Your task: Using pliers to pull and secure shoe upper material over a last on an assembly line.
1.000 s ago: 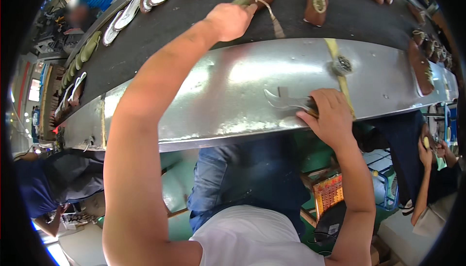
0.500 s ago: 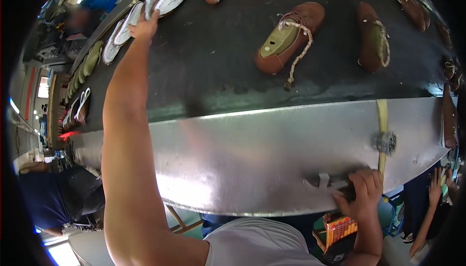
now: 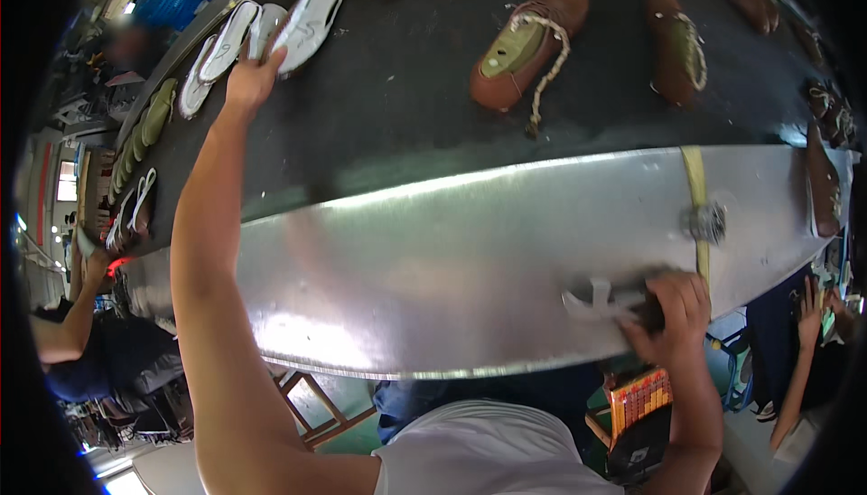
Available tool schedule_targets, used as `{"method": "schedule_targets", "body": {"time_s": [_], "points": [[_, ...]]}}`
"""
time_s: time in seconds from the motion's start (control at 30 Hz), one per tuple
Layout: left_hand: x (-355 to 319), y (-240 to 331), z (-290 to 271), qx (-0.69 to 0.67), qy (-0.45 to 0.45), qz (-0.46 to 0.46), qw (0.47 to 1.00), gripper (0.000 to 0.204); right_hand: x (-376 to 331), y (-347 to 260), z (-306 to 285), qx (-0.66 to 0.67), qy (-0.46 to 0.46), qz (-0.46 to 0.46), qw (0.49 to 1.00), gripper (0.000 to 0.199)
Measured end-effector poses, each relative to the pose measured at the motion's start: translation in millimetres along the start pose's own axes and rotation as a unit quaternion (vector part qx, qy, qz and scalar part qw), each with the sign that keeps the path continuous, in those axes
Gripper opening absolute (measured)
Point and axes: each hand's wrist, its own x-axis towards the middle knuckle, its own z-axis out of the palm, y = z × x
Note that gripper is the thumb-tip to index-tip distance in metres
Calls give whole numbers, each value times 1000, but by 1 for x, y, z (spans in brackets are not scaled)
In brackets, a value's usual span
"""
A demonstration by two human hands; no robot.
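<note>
At the upper left my left hand [image 3: 251, 84] is closed on a shoe [image 3: 312, 25] with a pale, white-edged sole turned up, tilted over the dark belt. Another pale sole [image 3: 262, 32] sits right beside its fingers, and I cannot tell whether that one is held too. My right hand [image 3: 679, 310] is low on the right, wrapped around what look like lasting pincers [image 3: 601, 301], over the metal ledge. Their curved metal jaw and side knob point left; the fingers hide much of the dark handle.
Brown shoes with rope ties, one [image 3: 528, 48] and another [image 3: 677, 48], stand on the dark belt [image 3: 388, 88]. Green insole-like pieces [image 3: 149, 134] line its left side. A metal ledge [image 3: 433, 269] carries a yellow strap [image 3: 694, 174]. Other people's arms [image 3: 799, 364] show at both sides.
My left hand has drawn the shoe nearer, away from the far row. My right hand stays on the pincers. The view has shifted slightly, and another person's arm shows at left.
</note>
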Motion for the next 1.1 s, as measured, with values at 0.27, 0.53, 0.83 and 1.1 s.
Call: {"method": "schedule_targets", "body": {"time_s": [0.27,0.53,0.83,1.1], "points": [[-291,-56,-116,-125,-76,47,988,46,1,-11,5,-1,47,-11,999,45],[-419,-17,-84,137,32,275,951,83,-54,-35,4,0,146,-52,988,42],[-279,71,-49,19,-244,124,962,81,-164,-117,20,543,-101,290,782,30],[-459,75,-43,-480,-152,201,840,60,-167,-150,29,527,-141,260,797,43]]}}
